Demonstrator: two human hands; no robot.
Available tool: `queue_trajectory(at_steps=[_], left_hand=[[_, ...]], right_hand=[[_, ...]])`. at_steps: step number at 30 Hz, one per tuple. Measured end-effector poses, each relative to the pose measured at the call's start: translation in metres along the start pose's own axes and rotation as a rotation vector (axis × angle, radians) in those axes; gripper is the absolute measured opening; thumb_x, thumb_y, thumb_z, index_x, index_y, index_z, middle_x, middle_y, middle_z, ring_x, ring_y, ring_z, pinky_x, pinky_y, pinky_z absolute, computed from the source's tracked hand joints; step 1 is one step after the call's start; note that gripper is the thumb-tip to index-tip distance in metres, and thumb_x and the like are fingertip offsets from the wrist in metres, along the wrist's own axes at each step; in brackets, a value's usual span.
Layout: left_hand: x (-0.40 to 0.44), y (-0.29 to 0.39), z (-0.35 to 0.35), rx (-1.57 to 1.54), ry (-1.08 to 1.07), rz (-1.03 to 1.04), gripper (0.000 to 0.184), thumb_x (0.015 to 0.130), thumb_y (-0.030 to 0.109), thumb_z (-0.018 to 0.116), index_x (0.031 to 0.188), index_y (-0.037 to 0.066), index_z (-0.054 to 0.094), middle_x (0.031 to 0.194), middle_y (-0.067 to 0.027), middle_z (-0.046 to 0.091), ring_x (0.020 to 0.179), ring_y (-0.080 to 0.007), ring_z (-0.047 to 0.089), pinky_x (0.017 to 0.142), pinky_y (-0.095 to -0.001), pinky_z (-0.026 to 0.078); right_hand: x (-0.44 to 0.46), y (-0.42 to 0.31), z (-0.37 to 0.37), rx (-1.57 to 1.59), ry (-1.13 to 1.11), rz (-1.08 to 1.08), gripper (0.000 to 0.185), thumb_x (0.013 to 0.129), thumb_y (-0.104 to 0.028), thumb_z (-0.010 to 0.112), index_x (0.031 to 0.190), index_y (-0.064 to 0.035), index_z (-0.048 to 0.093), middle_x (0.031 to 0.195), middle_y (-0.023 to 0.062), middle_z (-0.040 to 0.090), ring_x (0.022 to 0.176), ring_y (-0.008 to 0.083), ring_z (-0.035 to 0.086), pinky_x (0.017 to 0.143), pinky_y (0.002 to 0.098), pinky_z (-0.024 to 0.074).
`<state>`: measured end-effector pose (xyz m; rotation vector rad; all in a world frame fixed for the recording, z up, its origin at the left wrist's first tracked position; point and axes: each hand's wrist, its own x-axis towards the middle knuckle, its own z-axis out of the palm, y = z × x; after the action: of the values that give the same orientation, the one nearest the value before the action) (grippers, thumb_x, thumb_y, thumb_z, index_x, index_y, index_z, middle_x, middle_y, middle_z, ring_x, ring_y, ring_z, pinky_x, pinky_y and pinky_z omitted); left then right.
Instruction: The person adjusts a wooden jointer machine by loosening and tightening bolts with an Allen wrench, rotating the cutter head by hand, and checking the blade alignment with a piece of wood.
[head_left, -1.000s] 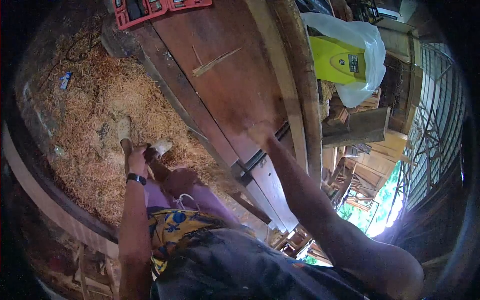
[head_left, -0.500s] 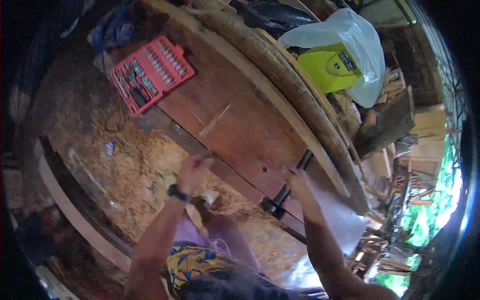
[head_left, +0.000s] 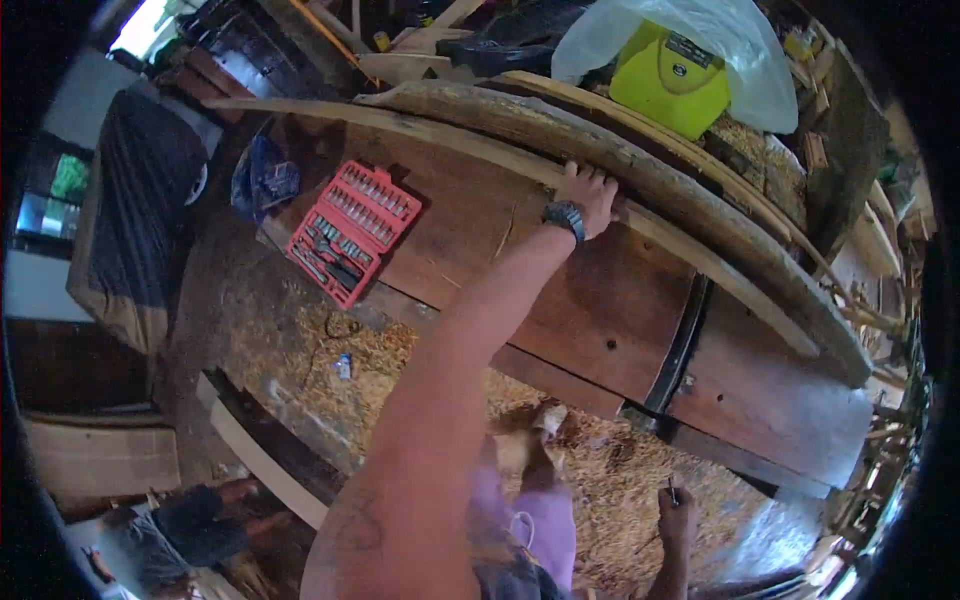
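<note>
My left hand (head_left: 588,200), with a dark watch on its wrist, reaches across the wooden workbench (head_left: 560,310). Its fingers are curled over the long curved wooden strip (head_left: 690,245) lying along the far side. Close to my body, at lower right, my right hand (head_left: 677,520) is closed around a short, thin, dark object (head_left: 672,490), too small to identify surely. A red socket set case (head_left: 383,250) lies open at the bench's left end, with rows of sockets and a ratchet inside. A dark strap-like bar (head_left: 685,340) crosses the bench.
Behind the strip lies a rough-edged plank (head_left: 640,155). A yellow-green machine cover (head_left: 672,85) sits beyond it, partly under a clear plastic bag (head_left: 765,60). Wood shavings (head_left: 610,490) cover the floor. Another person (head_left: 180,540) is at lower left, near a curved wooden piece (head_left: 265,450).
My left hand has moved from the bench's near edge across to the curved strip. My right hand has drawn back from the bench toward me. The view has turned, revealing more on the left.
</note>
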<state>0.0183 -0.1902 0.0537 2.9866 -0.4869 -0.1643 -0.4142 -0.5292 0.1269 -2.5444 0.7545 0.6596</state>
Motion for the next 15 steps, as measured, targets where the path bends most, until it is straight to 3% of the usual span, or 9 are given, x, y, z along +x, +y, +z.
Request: queue_trajectory(at_steps=[2,3,6,7,10,11,14,15], left_hand=[[0.028,-0.012,0.064,0.038,0.147,0.007,0.067,0.091,0.056,0.06,0.138,0.01,0.051,0.143,-0.0182,0.05,0.137,-0.035,0.041,0.115,-0.0573,0.023],[0.017,-0.019,0.043,0.025,0.161,0.062,0.069,0.091,0.06,0.058,0.138,0.01,0.052,0.14,-0.0173,0.054,0.136,-0.0355,0.042,0.115,-0.0601,0.02],[-0.013,-0.011,0.003,0.011,-0.021,0.087,0.071,0.091,0.061,0.058,0.139,0.009,0.051,0.141,-0.0157,0.054,0.137,-0.0352,0.042,0.114,-0.0612,0.02],[-0.019,-0.013,0.013,0.029,0.11,0.121,0.067,0.089,0.058,0.062,0.134,0.008,0.054,0.134,-0.0149,0.058,0.131,-0.0337,0.047,0.109,-0.0587,0.027],[-0.044,-0.011,0.019,0.039,0.14,0.202,0.061,0.087,0.054,0.066,0.126,0.008,0.058,0.125,-0.0126,0.062,0.123,-0.0312,0.052,0.102,-0.0545,0.032],[-0.051,-0.006,0.015,0.07,0.051,0.176,0.048,0.092,0.042,0.061,0.126,0.009,0.06,0.133,-0.0125,0.058,0.131,-0.0281,0.047,0.107,-0.0503,0.029],[-0.073,0.006,0.012,-0.013,0.063,0.225,0.037,0.088,0.029,0.062,0.119,0.009,0.064,0.128,-0.013,0.061,0.128,-0.0289,0.05,0.106,-0.0507,0.032],[-0.079,0.009,0.009,-0.006,0.143,0.258,0.027,0.083,0.024,0.063,0.104,0.008,0.07,0.114,-0.0148,0.067,0.115,-0.0324,0.058,0.099,-0.0539,0.038]], right_hand=[[-0.017,0.019,0.023,-0.02,0.089,0.03,0.038,0.086,-0.036,0.07,0.098,-0.0005,0.069,0.087,0.0212,0.067,0.084,0.0413,0.065,0.076,0.0492,0.0496],[-0.022,0.043,0.046,-0.065,0.192,0.005,0.038,0.086,-0.038,0.07,0.095,-0.0007,0.069,0.082,0.0199,0.067,0.081,0.0408,0.065,0.075,0.0493,0.0495],[-0.053,0.009,0.053,0.036,0.073,0.037,0.039,0.086,-0.038,0.071,0.095,-0.0006,0.068,0.079,0.0193,0.066,0.078,0.0377,0.065,0.074,0.0478,0.0492],[-0.055,0.02,0.079,0.13,0.086,0.015,0.031,0.09,-0.029,0.068,0.102,-0.0002,0.07,0.088,0.0196,0.068,0.082,0.0353,0.065,0.074,0.0457,0.0495],[-0.071,0.024,0.13,0.178,0.065,0.031,0.034,0.09,-0.029,0.069,0.105,0.001,0.069,0.086,0.0181,0.069,0.082,0.035,0.066,0.074,0.0454,0.0499],[-0.071,0.042,0.161,0.14,0.117,0.089,0.033,0.09,-0.029,0.068,0.104,0.001,0.069,0.08,0.0164,0.069,0.079,0.0338,0.067,0.073,0.0462,0.0504],[-0.093,-0.007,0.151,0.367,-0.099,0.14,0.029,0.093,-0.027,0.066,0.105,-0.0005,0.069,0.079,0.0177,0.069,0.081,0.0336,0.068,0.073,0.0463,0.0509],[-0.097,-0.006,0.155,0.121,-0.069,0.084,0.03,0.096,-0.026,0.063,0.116,-0.0029,0.066,0.077,0.0191,0.068,0.081,0.0341,0.068,0.07,0.0465,0.0508]])
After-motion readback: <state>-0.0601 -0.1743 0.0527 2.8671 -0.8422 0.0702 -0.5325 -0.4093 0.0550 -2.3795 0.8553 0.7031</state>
